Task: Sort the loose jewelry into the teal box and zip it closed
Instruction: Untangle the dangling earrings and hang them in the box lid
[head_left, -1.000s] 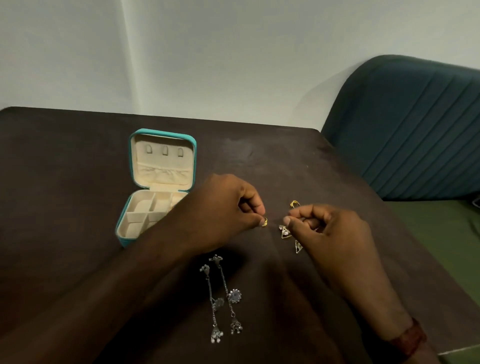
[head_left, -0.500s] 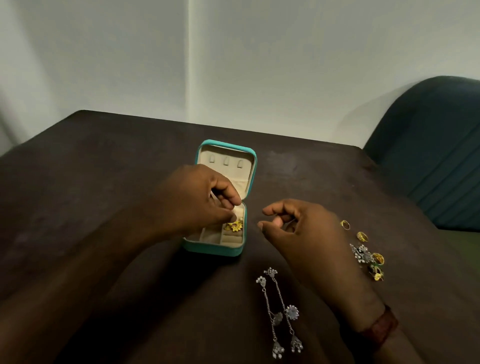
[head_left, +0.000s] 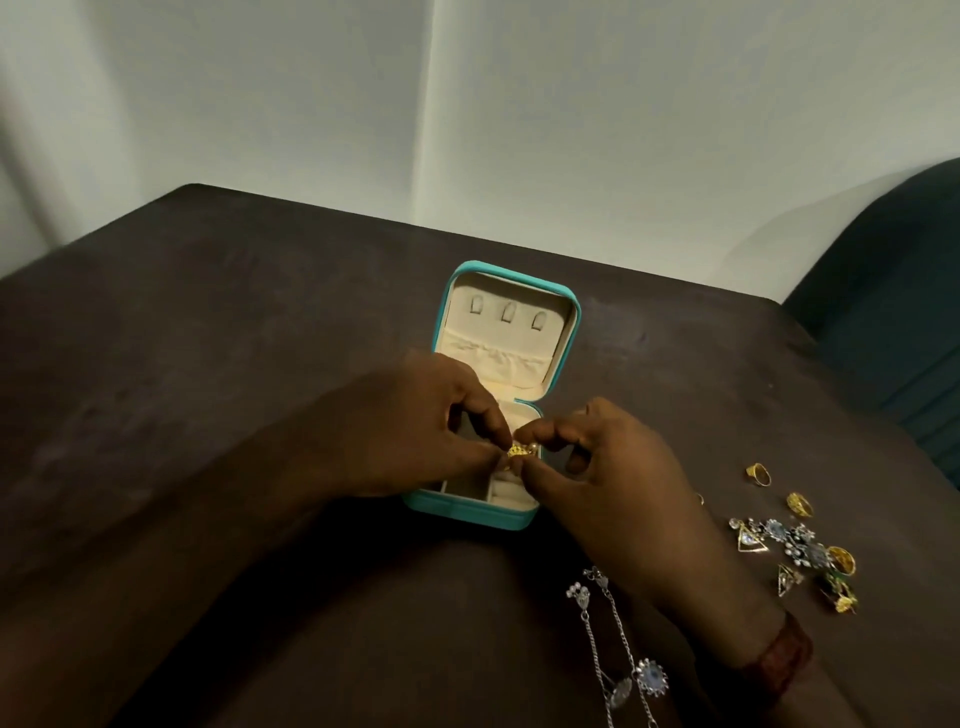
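You are holding both hands over the tray of the open teal box (head_left: 470, 512), which is standing mid-way on the dark table (head_left: 208, 364), its lid standing open on the 12 o'clock side. Your left hand (head_left: 415, 441) and right hand (head_left: 618, 478) are meeting fingertip to fingertip. Each thumb and forefinger is pinching the same small gold piece (head_left: 518, 451), and the other fingers are curling loosely. I cannot tell if the piece is touching the tray. The loose jewelry pile (head_left: 795, 545) is lying at 4 o'clock from your right hand, and two silver chain earrings (head_left: 618, 649) at 6 o'clock.
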